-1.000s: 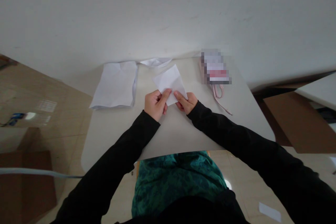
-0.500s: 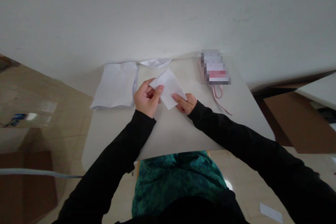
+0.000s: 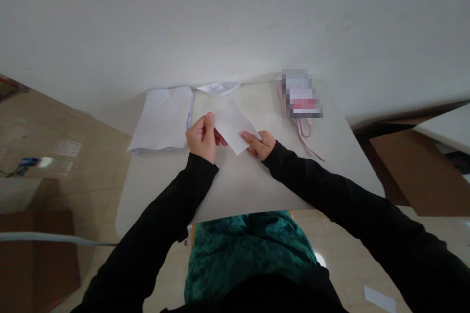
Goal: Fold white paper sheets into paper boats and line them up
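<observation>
A small folded sheet of white paper (image 3: 237, 124) is held above the white table, tilted like a diamond. My right hand (image 3: 261, 145) pinches its lower right corner, thumb on top and fingers beneath. At the paper's left edge is my left hand (image 3: 202, 138), closed, with its thumb along the edge and its fingertips partly hidden under the sheet. Left of that hand lies a stack of white paper (image 3: 163, 117). Behind the held sheet, a folded strip of white paper (image 3: 219, 89) rests against the wall.
The white table (image 3: 249, 186) stands against a pale wall (image 3: 235, 19). A blurred-out device (image 3: 301, 95) with a pink strap (image 3: 306, 137) sits at the back right. Cardboard boxes are at lower left (image 3: 55, 254) and right (image 3: 418, 171). A pale cable (image 3: 58, 239) runs in from the left.
My left thumb has slid left off the face of the paper to its left edge. My right hand keeps its pinch in the same place.
</observation>
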{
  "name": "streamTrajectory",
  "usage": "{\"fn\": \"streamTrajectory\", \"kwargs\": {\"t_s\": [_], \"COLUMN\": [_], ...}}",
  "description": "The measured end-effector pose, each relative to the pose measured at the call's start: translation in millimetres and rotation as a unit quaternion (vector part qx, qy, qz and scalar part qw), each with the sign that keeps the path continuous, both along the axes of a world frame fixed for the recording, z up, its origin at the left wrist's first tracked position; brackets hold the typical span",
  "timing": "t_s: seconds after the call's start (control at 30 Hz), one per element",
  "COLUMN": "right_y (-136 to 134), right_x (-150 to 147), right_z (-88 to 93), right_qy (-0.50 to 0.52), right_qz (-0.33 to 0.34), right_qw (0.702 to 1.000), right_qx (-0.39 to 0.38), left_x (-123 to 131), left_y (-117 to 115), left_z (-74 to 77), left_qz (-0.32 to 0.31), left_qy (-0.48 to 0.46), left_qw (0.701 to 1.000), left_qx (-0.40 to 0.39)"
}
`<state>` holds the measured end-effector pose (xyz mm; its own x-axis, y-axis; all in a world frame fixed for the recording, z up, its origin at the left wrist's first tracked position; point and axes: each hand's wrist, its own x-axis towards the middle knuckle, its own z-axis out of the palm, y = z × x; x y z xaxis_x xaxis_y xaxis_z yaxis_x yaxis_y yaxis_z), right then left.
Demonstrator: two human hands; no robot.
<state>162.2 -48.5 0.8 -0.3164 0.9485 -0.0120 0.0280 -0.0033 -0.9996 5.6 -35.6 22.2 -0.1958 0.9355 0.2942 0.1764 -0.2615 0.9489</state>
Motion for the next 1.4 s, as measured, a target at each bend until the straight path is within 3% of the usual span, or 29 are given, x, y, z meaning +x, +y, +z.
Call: {"fn": "streamTrajectory", "kwargs": {"t_s": [0.07, 0.27, 0.47, 0.57, 0.7, 0.87, 0.97, 1.2, 1.4], "right_y": [0.0, 1.3, 6.5, 9.0, 8.9, 9.6, 10.6, 9.9, 10.1], "right_x": [-0.6, -3.2, 5.4, 9.3, 9.8, 10.3, 11.0, 10.7, 10.3], "right_z": [-1.8, -0.4, 2.0, 1.2, 2.7, 4.3, 3.5, 5.9, 4.0], "right_qy": [0.022, 0.059, 0.026, -0.017, -0.078, -0.091, -0.098, -0.116, -0.108], "right_qz": [-0.026, -0.086, -0.134, -0.113, -0.068, -0.046, -0.032, 0.012, -0.017], "right_qw": [0.999, 0.994, 0.991, 0.993, 0.992, 0.992, 0.992, 0.988, 0.989], "right_qx": [-0.004, -0.025, 0.012, 0.041, 0.071, 0.078, 0.076, 0.098, 0.103], "left_x": [3.9, 15.9, 2.6, -3.4, -4.6, -0.2, 1.7, -9.1, -10.6], "left_y": [-4.5, -13.4, 1.1, 5.0, 3.7, -2.5, -5.0, 9.5, 16.1], "left_z": [2.6, 0.0, -11.4, -11.6, -8.0, -0.9, 2.4, -4.7, -8.8], "left_qz": [-0.009, -0.138, -0.156, -0.163, -0.155, -0.161, -0.131, -0.049, -0.031], "left_qy": [-0.025, -0.039, -0.012, 0.014, 0.073, 0.042, 0.021, 0.078, 0.035], "left_qw": [1.0, 0.99, 0.987, 0.986, 0.985, 0.984, 0.988, 0.995, 0.999], "left_qx": [0.008, -0.013, -0.028, -0.02, 0.014, -0.067, -0.076, 0.024, 0.024]}}
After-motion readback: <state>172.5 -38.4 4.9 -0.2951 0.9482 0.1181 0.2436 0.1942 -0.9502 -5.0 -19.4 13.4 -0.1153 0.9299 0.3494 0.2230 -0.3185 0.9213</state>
